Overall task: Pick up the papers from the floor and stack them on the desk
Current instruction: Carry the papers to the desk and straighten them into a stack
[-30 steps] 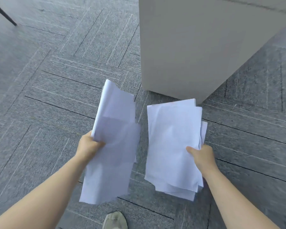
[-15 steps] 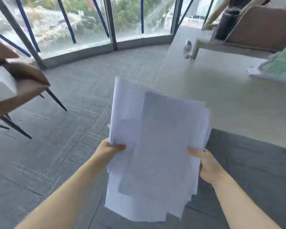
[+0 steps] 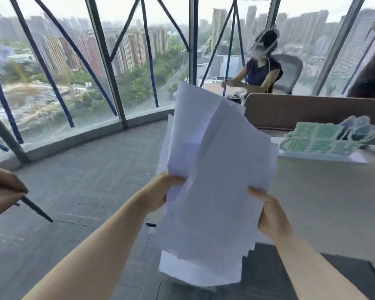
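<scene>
A loose, uneven bundle of white papers [image 3: 214, 187] is held upright in the air in front of the camera, its sheets fanned and out of line, some corners sticking up at the top and others hanging below. The left hand [image 3: 160, 195] grips the bundle's left edge, thumb on the near face and fingers closed behind. The right hand [image 3: 268, 215] clamps the right edge the same way, thumb lying across the front sheet. The papers hang over the near left corner of a pale desk [image 3: 325, 204], above its surface and not touching it. Toward the desk's far edge lies a green and white sign [image 3: 329, 139], in front of a brown divider panel [image 3: 312, 111]. Beyond the panel a person [image 3: 258, 72] sits in a grey chair [image 3: 290, 72]. Grey carpet [image 3: 85, 191] stretches left to tall windows [image 3: 74, 61] overlooking city towers.
</scene>
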Action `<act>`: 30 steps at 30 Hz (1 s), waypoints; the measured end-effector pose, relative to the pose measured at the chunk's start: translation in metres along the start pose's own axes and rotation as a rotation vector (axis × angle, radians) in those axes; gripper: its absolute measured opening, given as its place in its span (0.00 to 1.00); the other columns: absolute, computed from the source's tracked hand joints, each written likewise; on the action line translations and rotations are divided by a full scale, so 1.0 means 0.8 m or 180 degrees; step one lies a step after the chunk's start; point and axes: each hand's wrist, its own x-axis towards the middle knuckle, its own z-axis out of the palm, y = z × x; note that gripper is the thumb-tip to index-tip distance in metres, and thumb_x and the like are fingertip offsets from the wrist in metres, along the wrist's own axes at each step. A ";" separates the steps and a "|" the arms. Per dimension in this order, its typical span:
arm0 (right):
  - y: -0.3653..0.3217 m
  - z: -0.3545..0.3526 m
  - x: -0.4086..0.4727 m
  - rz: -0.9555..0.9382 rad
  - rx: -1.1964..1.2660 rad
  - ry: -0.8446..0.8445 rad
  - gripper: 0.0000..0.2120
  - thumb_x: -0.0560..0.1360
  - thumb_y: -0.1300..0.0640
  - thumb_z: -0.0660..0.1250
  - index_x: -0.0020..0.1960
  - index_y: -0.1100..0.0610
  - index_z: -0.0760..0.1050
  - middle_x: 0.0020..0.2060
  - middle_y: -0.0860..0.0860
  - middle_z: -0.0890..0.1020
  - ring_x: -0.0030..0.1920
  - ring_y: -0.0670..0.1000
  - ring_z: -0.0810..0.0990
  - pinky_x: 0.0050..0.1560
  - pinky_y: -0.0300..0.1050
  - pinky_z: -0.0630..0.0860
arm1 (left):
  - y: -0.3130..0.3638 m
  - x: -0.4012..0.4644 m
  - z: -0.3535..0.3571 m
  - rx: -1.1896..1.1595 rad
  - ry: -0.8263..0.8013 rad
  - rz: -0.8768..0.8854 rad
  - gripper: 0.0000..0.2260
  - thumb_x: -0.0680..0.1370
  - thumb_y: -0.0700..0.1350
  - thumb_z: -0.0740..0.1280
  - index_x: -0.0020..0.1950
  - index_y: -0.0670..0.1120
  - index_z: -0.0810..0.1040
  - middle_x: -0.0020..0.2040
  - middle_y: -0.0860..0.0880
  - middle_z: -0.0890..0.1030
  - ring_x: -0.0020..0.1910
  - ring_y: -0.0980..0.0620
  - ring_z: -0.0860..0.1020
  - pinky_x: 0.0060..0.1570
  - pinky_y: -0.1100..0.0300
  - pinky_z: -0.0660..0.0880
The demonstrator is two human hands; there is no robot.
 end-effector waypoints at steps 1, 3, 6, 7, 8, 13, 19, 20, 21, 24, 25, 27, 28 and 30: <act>-0.020 -0.017 0.020 -0.0119 0.0035 0.0037 0.20 0.75 0.60 0.62 0.66 0.59 0.76 0.59 0.60 0.84 0.57 0.61 0.83 0.64 0.62 0.73 | 0.006 0.026 0.012 0.0005 -0.0061 0.0022 0.18 0.68 0.35 0.68 0.58 0.38 0.82 0.54 0.39 0.84 0.49 0.43 0.83 0.53 0.50 0.77; -0.056 -0.049 0.061 -0.0207 0.0090 0.0027 0.22 0.74 0.59 0.63 0.68 0.59 0.74 0.62 0.60 0.81 0.62 0.63 0.80 0.66 0.64 0.71 | 0.009 0.082 0.033 -0.0127 -0.0069 -0.0037 0.18 0.67 0.35 0.67 0.55 0.41 0.83 0.49 0.43 0.86 0.45 0.44 0.84 0.50 0.52 0.80; -0.079 -0.096 0.124 0.0116 0.0158 0.0057 0.20 0.76 0.60 0.62 0.67 0.59 0.75 0.62 0.59 0.82 0.63 0.61 0.80 0.62 0.60 0.73 | -0.013 0.147 0.052 -0.0468 0.0029 -0.0461 0.15 0.67 0.39 0.68 0.53 0.42 0.84 0.46 0.43 0.86 0.43 0.43 0.85 0.46 0.52 0.81; -0.079 -0.109 0.142 0.0255 0.0115 0.0111 0.19 0.76 0.60 0.62 0.66 0.59 0.76 0.61 0.59 0.82 0.62 0.61 0.80 0.61 0.59 0.74 | -0.023 0.164 0.057 -0.0536 0.0092 -0.0630 0.15 0.67 0.40 0.69 0.52 0.42 0.85 0.46 0.42 0.86 0.43 0.43 0.85 0.46 0.52 0.80; -0.075 -0.122 0.161 0.0385 0.0028 0.0166 0.19 0.76 0.60 0.63 0.65 0.59 0.77 0.61 0.60 0.82 0.62 0.62 0.80 0.60 0.59 0.75 | -0.036 0.181 0.057 -0.0586 0.0185 -0.0786 0.14 0.67 0.41 0.70 0.51 0.42 0.85 0.45 0.42 0.86 0.42 0.42 0.85 0.45 0.52 0.81; -0.030 -0.163 0.243 0.0813 -0.0871 0.0536 0.19 0.72 0.66 0.70 0.61 0.68 0.78 0.57 0.67 0.82 0.54 0.66 0.82 0.54 0.61 0.80 | -0.119 0.241 0.038 -0.0687 0.0759 -0.1413 0.15 0.74 0.46 0.67 0.58 0.41 0.83 0.45 0.43 0.87 0.41 0.45 0.86 0.42 0.54 0.81; 0.026 -0.184 0.303 0.0742 -0.2075 0.0762 0.15 0.69 0.65 0.70 0.55 0.64 0.78 0.45 0.58 0.85 0.43 0.59 0.85 0.52 0.60 0.81 | -0.204 0.290 0.016 -0.0252 0.1132 -0.1758 0.27 0.65 0.57 0.76 0.62 0.52 0.78 0.55 0.46 0.86 0.53 0.43 0.84 0.57 0.40 0.78; 0.030 -0.184 0.309 0.0735 -0.2182 0.0810 0.17 0.67 0.64 0.69 0.55 0.61 0.76 0.46 0.57 0.85 0.45 0.59 0.84 0.50 0.58 0.82 | -0.211 0.299 0.012 -0.0081 0.1204 -0.1759 0.28 0.63 0.54 0.77 0.62 0.51 0.78 0.54 0.46 0.86 0.51 0.43 0.85 0.56 0.39 0.79; 0.030 -0.182 0.313 0.0680 -0.2239 0.0882 0.17 0.66 0.64 0.68 0.54 0.59 0.74 0.46 0.56 0.84 0.44 0.58 0.83 0.47 0.55 0.81 | -0.215 0.308 0.010 0.0121 0.1280 -0.1728 0.27 0.62 0.49 0.78 0.60 0.49 0.79 0.52 0.45 0.86 0.49 0.43 0.85 0.53 0.40 0.80; 0.029 -0.174 0.323 0.0541 -0.2228 0.1259 0.13 0.67 0.69 0.64 0.49 0.57 0.72 0.41 0.54 0.80 0.36 0.54 0.77 0.36 0.44 0.72 | -0.219 0.329 0.001 0.0491 0.1664 -0.1514 0.19 0.66 0.38 0.76 0.55 0.44 0.79 0.45 0.48 0.84 0.41 0.50 0.82 0.36 0.57 0.78; 0.030 -0.170 0.328 0.0545 -0.2165 0.1345 0.12 0.67 0.69 0.64 0.49 0.59 0.73 0.40 0.54 0.79 0.35 0.54 0.76 0.35 0.44 0.71 | -0.217 0.335 -0.002 0.0483 0.1744 -0.1462 0.16 0.67 0.38 0.76 0.54 0.43 0.80 0.43 0.48 0.84 0.38 0.51 0.82 0.34 0.59 0.76; 0.033 -0.158 0.339 0.0675 -0.1932 0.1451 0.11 0.68 0.70 0.66 0.50 0.63 0.75 0.41 0.56 0.81 0.38 0.56 0.79 0.37 0.46 0.75 | -0.215 0.344 -0.011 0.0339 0.1575 -0.1528 0.15 0.68 0.41 0.76 0.53 0.43 0.81 0.40 0.47 0.84 0.34 0.51 0.82 0.33 0.61 0.76; 0.036 -0.151 0.344 0.0778 -0.1738 0.1434 0.12 0.68 0.69 0.67 0.51 0.63 0.76 0.42 0.57 0.82 0.40 0.57 0.81 0.41 0.48 0.78 | -0.210 0.347 -0.014 0.0348 0.1345 -0.1605 0.15 0.68 0.42 0.77 0.53 0.43 0.82 0.38 0.47 0.84 0.31 0.53 0.82 0.31 0.61 0.77; 0.040 -0.137 0.352 0.0919 -0.1345 0.1346 0.13 0.69 0.70 0.68 0.52 0.63 0.79 0.42 0.58 0.84 0.41 0.58 0.82 0.45 0.51 0.79 | -0.195 0.354 -0.016 0.0495 0.0907 -0.1632 0.13 0.67 0.41 0.77 0.51 0.44 0.83 0.39 0.46 0.86 0.34 0.52 0.84 0.36 0.57 0.81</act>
